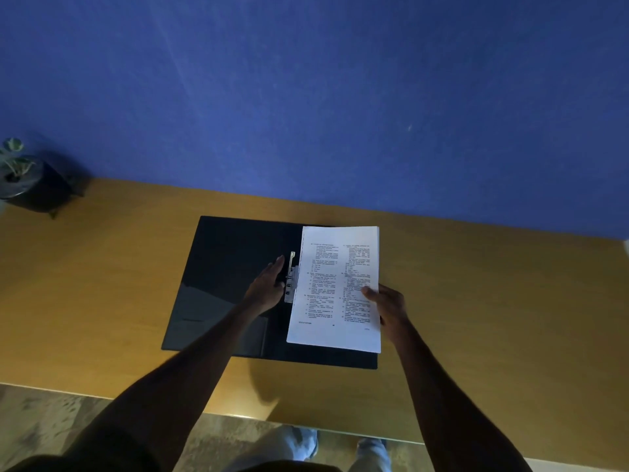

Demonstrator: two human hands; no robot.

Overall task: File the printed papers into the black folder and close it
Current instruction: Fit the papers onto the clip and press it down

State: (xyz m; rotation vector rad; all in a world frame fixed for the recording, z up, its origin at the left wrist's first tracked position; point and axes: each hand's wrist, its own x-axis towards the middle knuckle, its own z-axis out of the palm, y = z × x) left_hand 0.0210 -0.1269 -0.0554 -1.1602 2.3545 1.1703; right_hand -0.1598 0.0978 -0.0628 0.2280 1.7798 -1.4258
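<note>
Nearest, pale shoes (303, 444) stand on a mottled floor (51, 420) below the wooden counter's (476, 301) front edge; both bare forearms reach over it; the left hand (267, 287) lies flat on the open black folder (221, 267), its fingers (277, 264) straight and close together, just beside the metal clip (291, 277) at the spine; the right hand (389, 306) pinches the printed papers (335, 291) at their right edge, thumb on top, the other fingers hidden beneath; the stack sits over the folder's right half, its left edge at the clip; farther left a potted plant (23, 178) stands against the blue wall (306, 97).
</note>
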